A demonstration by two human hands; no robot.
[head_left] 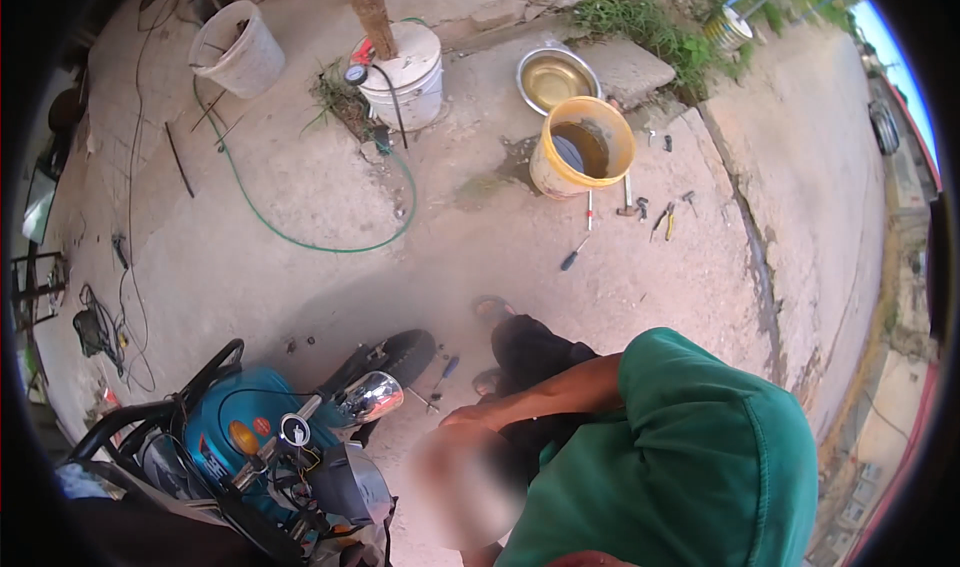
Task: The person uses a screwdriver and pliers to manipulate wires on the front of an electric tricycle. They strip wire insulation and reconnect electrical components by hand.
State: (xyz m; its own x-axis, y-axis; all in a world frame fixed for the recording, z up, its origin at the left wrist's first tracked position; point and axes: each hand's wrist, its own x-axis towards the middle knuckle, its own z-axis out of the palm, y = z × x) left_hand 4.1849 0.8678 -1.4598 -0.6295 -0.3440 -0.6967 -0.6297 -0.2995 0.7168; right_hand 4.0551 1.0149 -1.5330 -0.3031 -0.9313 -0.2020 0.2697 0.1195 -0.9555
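Neither my left hand nor my right hand shows. Just below me a person in a green shirt (680, 447) bends over beside a blue motorcycle (230, 417), one arm reaching toward it; that hand is blurred and what it holds, if anything, cannot be made out. The bike has a chrome part (370, 397), a round gauge (294, 429) and exposed wiring near a grey housing (355, 482). A blue-handled screwdriver (449, 367) and other small tools lie on the ground by its tyre (405, 352).
A yellow bucket (620, 142) with dark liquid stands by a brass-coloured basin (555, 79); hand tools (668, 225) lie beside it. Farther back are two white buckets (240, 67) (410, 97), one around a wooden post (362, 7), and a green hose (340, 249). Cables (100, 322) lie at the left.
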